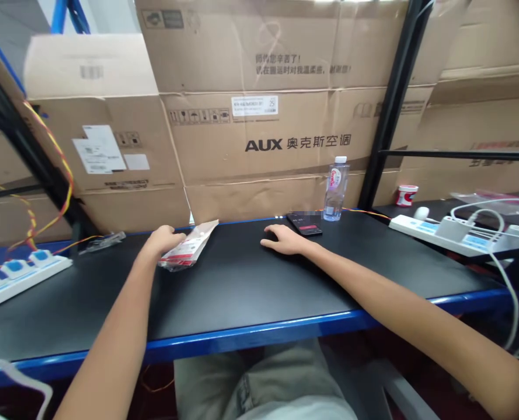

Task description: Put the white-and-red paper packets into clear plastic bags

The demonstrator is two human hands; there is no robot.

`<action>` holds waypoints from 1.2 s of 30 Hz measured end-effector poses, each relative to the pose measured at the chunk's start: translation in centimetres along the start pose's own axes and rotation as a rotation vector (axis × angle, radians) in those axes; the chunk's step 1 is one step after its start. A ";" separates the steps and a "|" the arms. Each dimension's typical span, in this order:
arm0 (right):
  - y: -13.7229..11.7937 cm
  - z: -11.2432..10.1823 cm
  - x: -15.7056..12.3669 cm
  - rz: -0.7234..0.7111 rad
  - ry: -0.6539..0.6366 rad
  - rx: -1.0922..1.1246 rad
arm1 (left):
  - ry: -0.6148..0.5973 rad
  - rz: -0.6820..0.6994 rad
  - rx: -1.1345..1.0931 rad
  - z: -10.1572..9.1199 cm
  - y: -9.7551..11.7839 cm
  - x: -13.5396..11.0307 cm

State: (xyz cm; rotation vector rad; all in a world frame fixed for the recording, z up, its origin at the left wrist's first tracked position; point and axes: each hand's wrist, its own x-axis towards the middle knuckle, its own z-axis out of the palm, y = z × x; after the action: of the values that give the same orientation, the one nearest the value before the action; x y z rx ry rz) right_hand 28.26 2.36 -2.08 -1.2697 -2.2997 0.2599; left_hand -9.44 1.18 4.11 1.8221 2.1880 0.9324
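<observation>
My left hand is closed on the edge of a flat packet, with thumb and fingers at its left side. The packet has a tan back, red and white printing and a clear plastic edge; it is tilted on the black tabletop. My right hand rests low over the table with thumb and fingers apart and nothing in it. Just behind it lies a black phone with a lit screen. A clear water bottle with a white cap stands upright beyond the phone.
Flattened cardboard walls the back of the black table. White power strips lie at the left and right, with cables around them. A red and white tub and a crumpled clear wrapper are near the back.
</observation>
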 end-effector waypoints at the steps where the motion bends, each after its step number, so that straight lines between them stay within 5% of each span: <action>1: -0.1 0.1 -0.1 0.004 -0.003 -0.015 | 0.031 0.033 0.047 0.3 0.5 -0.1; 6: -0.9 0.3 -0.3 0.089 -0.148 -0.084 | 0.203 0.418 0.059 4.5 5.2 -2.8; 8: -1.0 0.4 -0.3 0.130 -0.227 -0.110 | 0.158 0.524 0.062 6.9 6.9 -4.3; 13: -1.1 0.4 -0.2 0.137 -0.276 -0.140 | -0.440 0.550 0.244 10.7 7.9 -6.1; 16: -1.3 0.4 -0.3 0.128 -0.290 -0.134 | -0.511 0.503 0.296 10.9 7.5 -6.0; 36: -1.2 0.7 0.0 0.131 -0.295 -0.169 | -0.420 0.523 0.214 10.7 6.9 -5.7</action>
State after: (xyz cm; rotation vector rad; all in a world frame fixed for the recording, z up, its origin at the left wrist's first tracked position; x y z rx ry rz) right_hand 27.06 1.74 -2.18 -1.5595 -2.5320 0.3225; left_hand 2.97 0.23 -2.23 2.4820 1.6376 0.3261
